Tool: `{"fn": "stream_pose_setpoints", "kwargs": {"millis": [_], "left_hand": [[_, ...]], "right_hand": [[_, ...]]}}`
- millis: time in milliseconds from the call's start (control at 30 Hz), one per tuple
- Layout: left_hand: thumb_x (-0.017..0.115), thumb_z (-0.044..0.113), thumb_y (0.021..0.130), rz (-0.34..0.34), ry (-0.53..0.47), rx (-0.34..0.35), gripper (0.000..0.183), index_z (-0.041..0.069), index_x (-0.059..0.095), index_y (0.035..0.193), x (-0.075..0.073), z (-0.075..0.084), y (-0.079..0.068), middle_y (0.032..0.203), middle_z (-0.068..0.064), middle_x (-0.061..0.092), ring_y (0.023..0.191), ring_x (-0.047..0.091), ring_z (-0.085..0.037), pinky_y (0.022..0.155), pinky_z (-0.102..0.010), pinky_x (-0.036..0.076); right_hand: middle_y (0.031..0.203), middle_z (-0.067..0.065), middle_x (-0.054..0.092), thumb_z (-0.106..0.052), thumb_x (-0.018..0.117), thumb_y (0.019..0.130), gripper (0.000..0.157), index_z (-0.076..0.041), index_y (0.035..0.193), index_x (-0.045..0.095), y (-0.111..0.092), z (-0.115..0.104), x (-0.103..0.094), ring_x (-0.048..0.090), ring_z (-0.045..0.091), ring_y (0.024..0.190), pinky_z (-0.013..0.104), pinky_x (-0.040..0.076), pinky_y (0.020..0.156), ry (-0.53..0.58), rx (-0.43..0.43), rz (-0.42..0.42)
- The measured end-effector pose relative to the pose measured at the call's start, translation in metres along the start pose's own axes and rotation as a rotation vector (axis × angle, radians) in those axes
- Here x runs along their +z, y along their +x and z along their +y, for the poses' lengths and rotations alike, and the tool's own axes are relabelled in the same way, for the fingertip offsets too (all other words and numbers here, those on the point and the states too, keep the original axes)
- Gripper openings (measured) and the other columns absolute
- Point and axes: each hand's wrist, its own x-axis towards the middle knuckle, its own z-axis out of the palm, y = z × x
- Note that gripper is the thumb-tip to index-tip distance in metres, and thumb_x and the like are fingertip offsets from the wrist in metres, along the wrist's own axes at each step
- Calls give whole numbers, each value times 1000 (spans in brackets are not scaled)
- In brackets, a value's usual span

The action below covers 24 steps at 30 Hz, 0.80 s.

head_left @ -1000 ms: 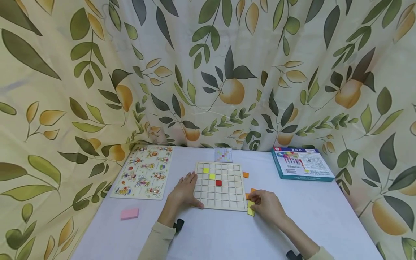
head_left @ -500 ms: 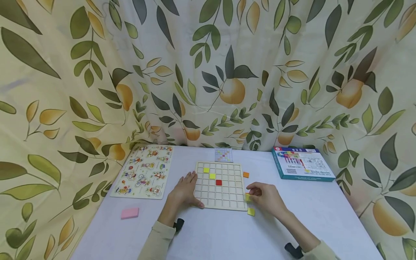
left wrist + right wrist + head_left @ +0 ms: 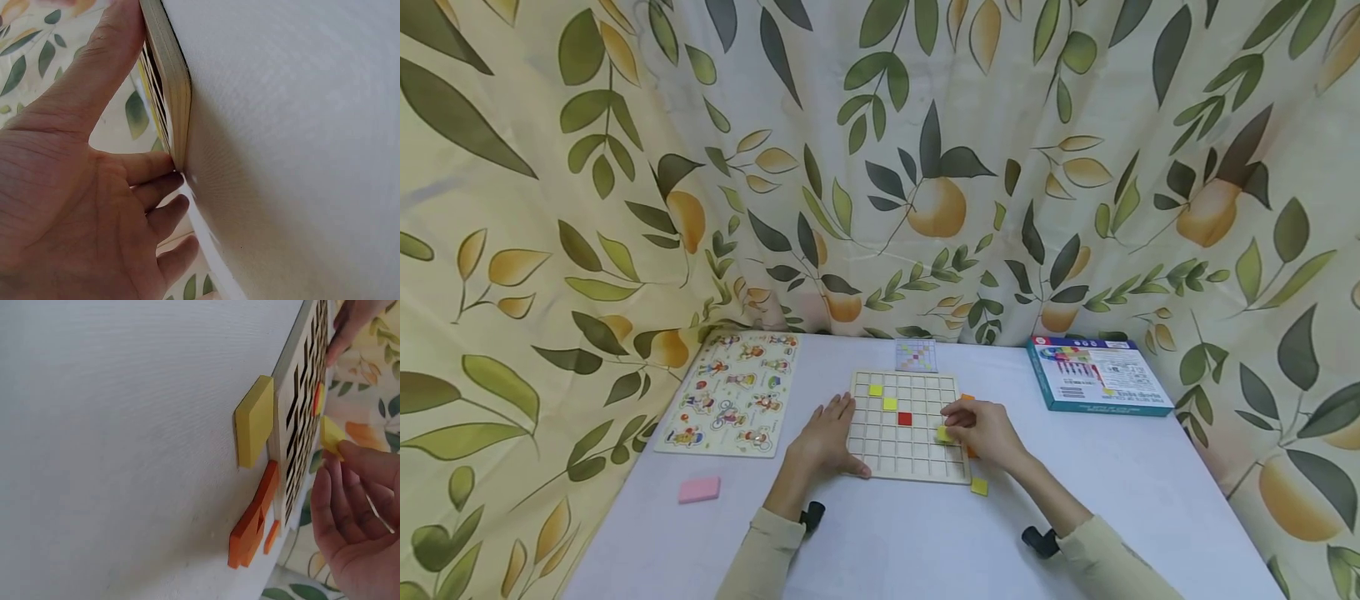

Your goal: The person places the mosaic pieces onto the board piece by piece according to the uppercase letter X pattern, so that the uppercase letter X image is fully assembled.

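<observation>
A wooden grid board (image 3: 880, 458) lies mid-table, with two yellow squares and one red square tile (image 3: 905, 419) set along a diagonal. Against its left edge rests my left hand (image 3: 826, 437), fingers extended; the left wrist view shows thumb and fingertips touching the board's side (image 3: 178, 94). My right hand (image 3: 992, 433) pinches a yellow square tile (image 3: 331, 434) between thumb and fingertips, held over the board's right part. Another yellow tile (image 3: 255, 422) lies by the board's near right corner, and several orange tiles (image 3: 253, 525) lie along its right side, partly hidden by the hand in the head view.
Behind the board lies a small pattern card (image 3: 915, 355). A picture board with cartoon figures (image 3: 730, 392) is at the left, with a pink block (image 3: 699, 489) in front of it. A teal-edged box (image 3: 1097, 375) sits at the back right. A leaf-print curtain (image 3: 880, 167) encloses the table.
My right hand has lifted a yellow tile from beside the board and carried it up and left over the grid. The left hand has stayed at the board's left edge.
</observation>
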Motion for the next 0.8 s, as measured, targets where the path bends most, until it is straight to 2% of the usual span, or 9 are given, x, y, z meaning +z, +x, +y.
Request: {"fn": "stream_pose_setpoints", "kwargs": {"millis": [233,567,800], "left_hand": [[97,54,64,-2,-1,8,135,-3,26,163,-1,1,0,172,-18,20,161,13,-33,130,-52,14],[97,56,62,-1,3,5,136,-2,27,163,0,-1,1,172,-17,20,161,13,-33,130,-52,14],[97,56,61,2,2,4,137,-1,27,163,1,-2,3,172,-17,20,161,14,-33,130,-52,15]], "right_hand": [[92,0,74,1,81,87,26,-4,112,77,12,0,12,70,13,83,22,58,74,52,-13,-10],[88,-2,74,2,82,86,23,-6,108,78,24,-2,28,68,12,79,22,58,70,57,-8,-32],[86,-6,72,-1,83,86,20,-8,104,79,26,-1,36,67,10,78,23,58,71,21,8,-29]]}}
